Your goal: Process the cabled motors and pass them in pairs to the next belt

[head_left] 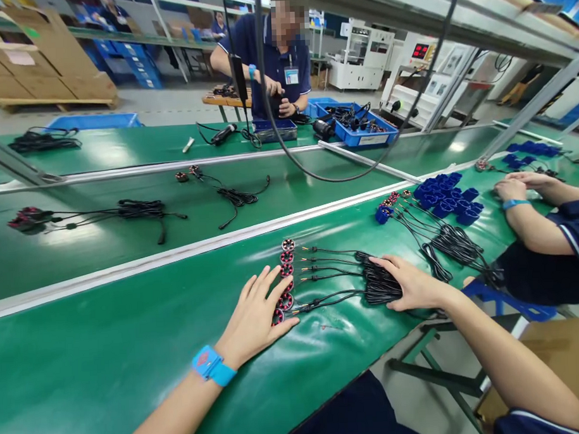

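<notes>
A row of several small round motor stators (286,272) with red windings lies on the green bench (132,349), each trailing a black cable to coiled bundles (380,280). My left hand (256,317), with a blue wrist strap, lies flat and open on the bench, its fingers touching the lower stators. Over on the other side, my right hand (408,282) rests palm down with spread fingers on the coiled cable bundles.
A co-worker's arms (531,202) rest on the bench at right, beside blue plastic caps (448,199) and more stators with cables (442,240). A conveyor belt (128,232) carries cabled parts (128,211). Across it a person (277,65) works near a blue bin (362,129).
</notes>
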Demonstrator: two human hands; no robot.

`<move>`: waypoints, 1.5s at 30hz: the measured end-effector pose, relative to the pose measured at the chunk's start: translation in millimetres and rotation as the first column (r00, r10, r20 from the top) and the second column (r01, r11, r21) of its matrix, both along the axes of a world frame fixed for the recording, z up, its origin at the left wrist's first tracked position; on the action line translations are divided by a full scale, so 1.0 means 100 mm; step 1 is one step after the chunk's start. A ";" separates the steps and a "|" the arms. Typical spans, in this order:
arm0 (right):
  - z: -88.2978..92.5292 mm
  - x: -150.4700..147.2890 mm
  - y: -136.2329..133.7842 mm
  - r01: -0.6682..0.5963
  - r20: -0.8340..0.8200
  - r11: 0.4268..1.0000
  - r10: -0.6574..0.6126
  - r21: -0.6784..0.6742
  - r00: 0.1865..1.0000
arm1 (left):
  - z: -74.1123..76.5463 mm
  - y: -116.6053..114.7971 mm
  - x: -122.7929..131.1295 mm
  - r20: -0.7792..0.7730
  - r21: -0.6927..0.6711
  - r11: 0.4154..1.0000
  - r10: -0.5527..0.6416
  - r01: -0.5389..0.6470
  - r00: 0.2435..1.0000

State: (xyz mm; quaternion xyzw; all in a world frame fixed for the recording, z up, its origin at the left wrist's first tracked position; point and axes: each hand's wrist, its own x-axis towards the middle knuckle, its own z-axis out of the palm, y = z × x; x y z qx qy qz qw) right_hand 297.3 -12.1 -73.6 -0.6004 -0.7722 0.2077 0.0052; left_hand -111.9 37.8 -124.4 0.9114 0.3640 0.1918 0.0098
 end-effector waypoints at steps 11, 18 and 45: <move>-0.08 0.16 -0.21 0.359 0.042 0.921 -0.369 0.154 0.929 | 0.07 0.63 0.55 -0.132 -0.106 0.994 -0.021 0.007 0.991; -0.13 0.65 -0.29 0.576 0.251 0.762 -0.644 0.295 0.723 | 0.19 1.18 1.49 -0.106 -0.083 0.992 0.089 -0.098 0.990; -0.45 0.01 2.19 0.235 0.189 0.714 -0.460 0.660 0.867 | 0.10 -0.63 0.30 -0.057 -0.072 0.991 -0.118 0.114 0.991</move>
